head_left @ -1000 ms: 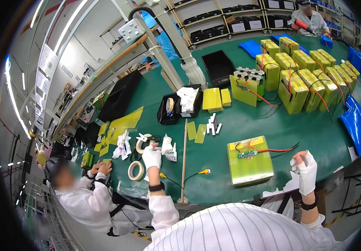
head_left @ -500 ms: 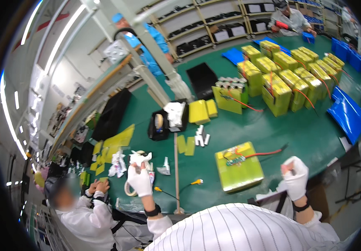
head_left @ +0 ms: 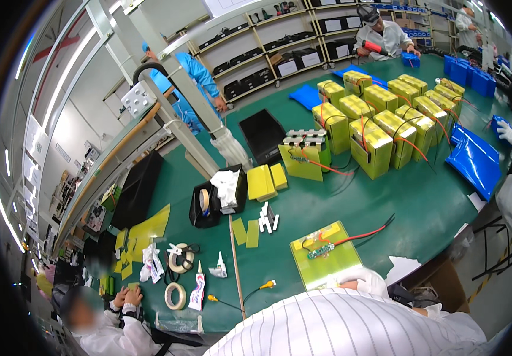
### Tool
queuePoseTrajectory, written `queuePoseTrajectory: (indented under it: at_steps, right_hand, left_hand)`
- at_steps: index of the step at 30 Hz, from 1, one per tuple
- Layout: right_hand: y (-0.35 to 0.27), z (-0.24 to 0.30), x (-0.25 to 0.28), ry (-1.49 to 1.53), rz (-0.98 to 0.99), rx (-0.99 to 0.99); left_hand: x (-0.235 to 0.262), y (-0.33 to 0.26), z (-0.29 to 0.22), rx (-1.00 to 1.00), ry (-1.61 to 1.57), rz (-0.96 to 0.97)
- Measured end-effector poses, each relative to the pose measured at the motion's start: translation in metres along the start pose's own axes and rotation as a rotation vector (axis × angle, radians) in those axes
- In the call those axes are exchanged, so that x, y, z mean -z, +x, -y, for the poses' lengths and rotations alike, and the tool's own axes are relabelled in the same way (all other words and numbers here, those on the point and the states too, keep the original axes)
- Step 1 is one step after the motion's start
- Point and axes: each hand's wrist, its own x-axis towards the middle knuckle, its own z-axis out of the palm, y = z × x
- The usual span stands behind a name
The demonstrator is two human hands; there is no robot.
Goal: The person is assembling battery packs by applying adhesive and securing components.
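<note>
A yellow-green battery pack (head_left: 325,264) lies on the green table just in front of me. A small green circuit board (head_left: 321,251) sits on its top, with red and black leads (head_left: 360,235) running off to the right. At the pack's near right edge is my right hand (head_left: 364,279) in a white glove with bare fingertips. My striped clothing covers part of this hand, so its grip is hidden. My left hand does not show. To the left lie a glue tube (head_left: 197,289), a roll of cream tape (head_left: 176,295), a small white bottle (head_left: 219,266) and a yellow-tipped cable (head_left: 241,304).
Several wrapped yellow battery packs (head_left: 371,145) stand at the back right, near a blue plastic sleeve (head_left: 474,159). Black bins (head_left: 205,204) and yellow sheets (head_left: 262,182) lie mid-table. A co-worker's hands (head_left: 126,296) are at the left; another person (head_left: 380,38) holds a red tool.
My left hand has left the tape and glue area and gone out of view. My right hand has moved left to the pack's near edge. The view has shifted somewhat.
</note>
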Motion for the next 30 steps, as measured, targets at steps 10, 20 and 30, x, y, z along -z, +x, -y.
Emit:
queuePoseTrajectory:
  at_steps: [10, 20, 30]
  right_hand:
    - [0.016, -0.010, 0.022, -0.009, 0.247, -0.250]
    - [0.086, -0.026, 0.013, -0.261, 0.514, -0.024]
    - [0.095, -0.031, 0.003, -0.404, 0.771, -0.083]
  left_hand:
    - [0.097, 0.073, 0.126, 0.483, -0.067, 0.320]
    - [0.124, 0.061, 0.062, 1.065, -0.687, 0.415]
    - [0.144, 0.060, 0.127, 1.427, -1.234, 0.651]
